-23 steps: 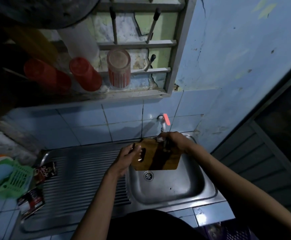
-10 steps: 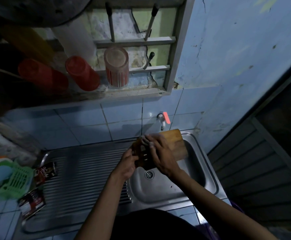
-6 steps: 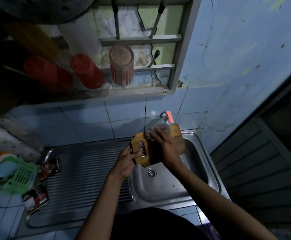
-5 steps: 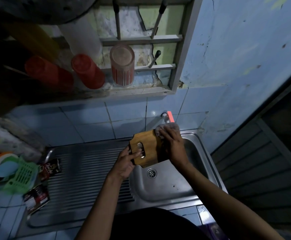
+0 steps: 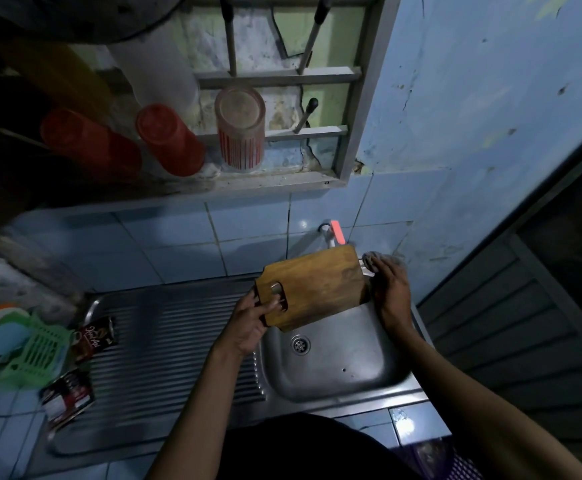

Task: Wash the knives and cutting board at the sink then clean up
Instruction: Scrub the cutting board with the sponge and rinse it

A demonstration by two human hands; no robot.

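Left hand [image 5: 251, 323] has the cutting board [image 5: 313, 285] by its handle end, fingers curled through the cut-out slot, and the wooden slab is up off the basin, tilted, stretching away from that hand toward the tap [image 5: 331, 235] with its red lever. Over on the far short edge, the right hand [image 5: 388, 289] is on a grey scrubbing pad [image 5: 374, 259], fingers bent over it, pad pressed against the edge of the board. Directly beneath both hands sits the steel sink [image 5: 334, 382], drain between the two wrists. Out to the left of the left hand runs the ribbed draining surface [image 5: 178, 341], and on its far side lie two dark sachets [image 5: 95, 341]; the upper one carries cursive white lettering, too small and slanted to read for certain. Beyond them, a green plastic basket [image 5: 40, 351]. Above the hands, on the window ledge, two red cups [image 5: 168, 140] lie tipped and a striped tumbler [image 5: 241, 128] stands upside down. No knives that can be made out.
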